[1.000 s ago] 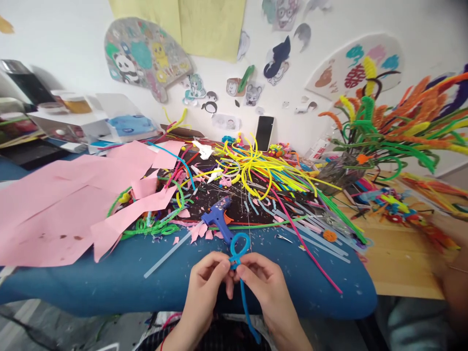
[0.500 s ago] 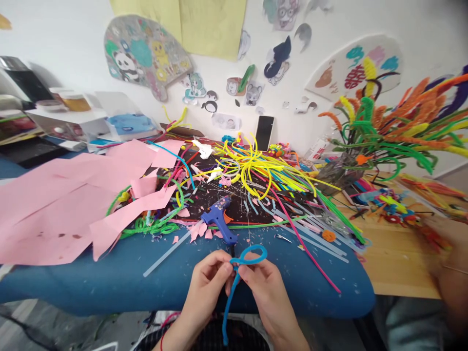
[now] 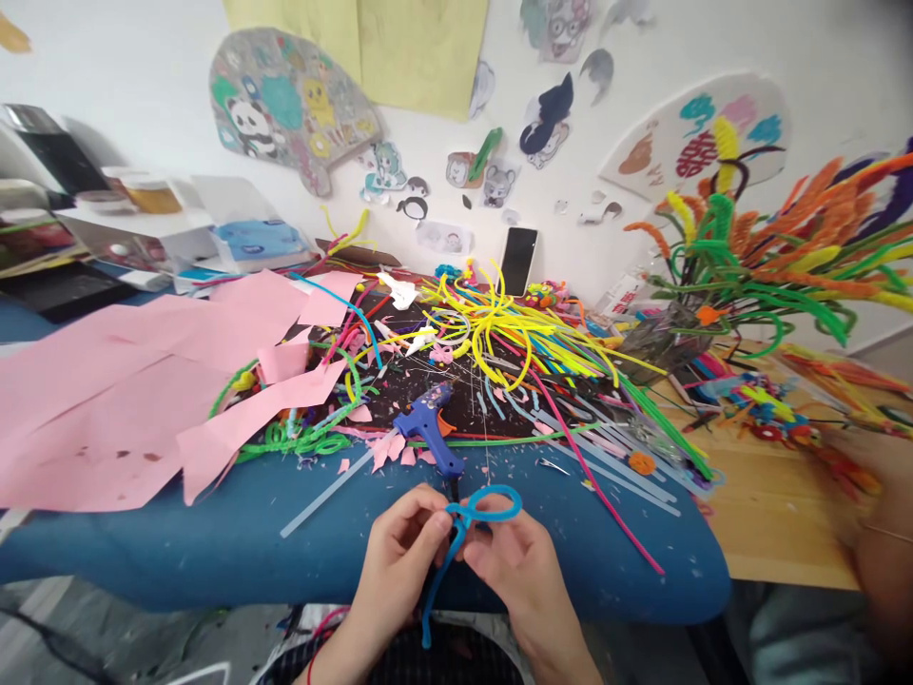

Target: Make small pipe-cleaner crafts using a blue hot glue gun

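blue chenille stem, one: looped and crossed, loop tipped over toward the right hand.
detail: on my feed, left hand [image 3: 399, 552] pinched narrow on the stem [image 3: 499, 491] at its crossing; right hand [image 3: 524, 566] close beneath the loop, whether gripping or loose i cannot tell. loop, upright a moment ago, now leans right of the pinch; free tail has swung to hang below and left. i judge the crossing not yet surely fixed. blue glue gun [image 3: 432, 433] just beyond the grip.
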`<move>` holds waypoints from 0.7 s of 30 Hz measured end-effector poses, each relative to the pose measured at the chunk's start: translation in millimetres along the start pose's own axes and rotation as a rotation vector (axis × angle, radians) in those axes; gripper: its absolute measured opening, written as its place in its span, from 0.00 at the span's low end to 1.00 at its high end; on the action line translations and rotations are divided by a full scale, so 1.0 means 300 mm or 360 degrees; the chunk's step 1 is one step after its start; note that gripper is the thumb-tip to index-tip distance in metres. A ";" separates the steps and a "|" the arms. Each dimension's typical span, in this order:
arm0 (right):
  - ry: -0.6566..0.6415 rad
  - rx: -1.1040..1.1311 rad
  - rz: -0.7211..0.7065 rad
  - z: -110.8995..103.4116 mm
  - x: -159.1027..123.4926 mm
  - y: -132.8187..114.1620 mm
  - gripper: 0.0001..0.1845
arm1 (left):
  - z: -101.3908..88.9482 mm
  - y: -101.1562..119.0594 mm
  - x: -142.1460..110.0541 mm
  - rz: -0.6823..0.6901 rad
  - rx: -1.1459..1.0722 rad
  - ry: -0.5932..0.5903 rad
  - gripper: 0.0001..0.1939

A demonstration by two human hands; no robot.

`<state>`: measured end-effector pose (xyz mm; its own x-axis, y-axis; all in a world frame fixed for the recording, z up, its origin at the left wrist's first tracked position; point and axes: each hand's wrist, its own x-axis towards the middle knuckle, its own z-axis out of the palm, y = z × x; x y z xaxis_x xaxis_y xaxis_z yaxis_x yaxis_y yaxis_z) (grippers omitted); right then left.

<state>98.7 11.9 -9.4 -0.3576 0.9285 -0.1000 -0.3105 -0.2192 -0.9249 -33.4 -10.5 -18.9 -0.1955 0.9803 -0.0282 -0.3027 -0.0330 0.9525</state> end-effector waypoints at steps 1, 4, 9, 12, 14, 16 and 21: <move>0.0027 -0.0034 -0.0010 0.000 0.000 -0.003 0.13 | 0.001 0.003 0.000 0.0007 0.0013 -0.0011 0.14; 0.0159 -0.0190 -0.0060 0.001 0.003 -0.006 0.10 | 0.002 0.009 -0.003 0.0028 0.0058 -0.0027 0.14; 0.0218 -0.0244 -0.0096 0.008 0.012 0.003 0.12 | 0.000 0.000 -0.010 0.0045 0.0027 -0.0068 0.13; 0.0240 -0.0191 -0.0089 0.009 0.012 0.008 0.11 | -0.003 -0.012 -0.011 0.0053 0.0006 -0.0155 0.13; 0.0237 -0.0180 -0.0094 0.008 0.010 0.009 0.11 | -0.006 -0.018 -0.010 0.0037 -0.0023 -0.0201 0.14; 0.0220 -0.0180 -0.0096 0.006 0.009 0.008 0.11 | -0.010 -0.022 -0.008 0.0006 -0.0064 -0.0253 0.14; 0.0166 -0.0175 -0.0085 0.005 0.006 0.011 0.10 | -0.023 -0.035 -0.006 -0.0110 -0.0260 -0.0326 0.14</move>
<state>95.7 12.3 -12.1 -0.2477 0.9654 -0.0819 -0.2261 -0.1398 -0.9640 -36.4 -13.3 -30.8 0.0187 0.9997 -0.0139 -0.4585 0.0209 0.8884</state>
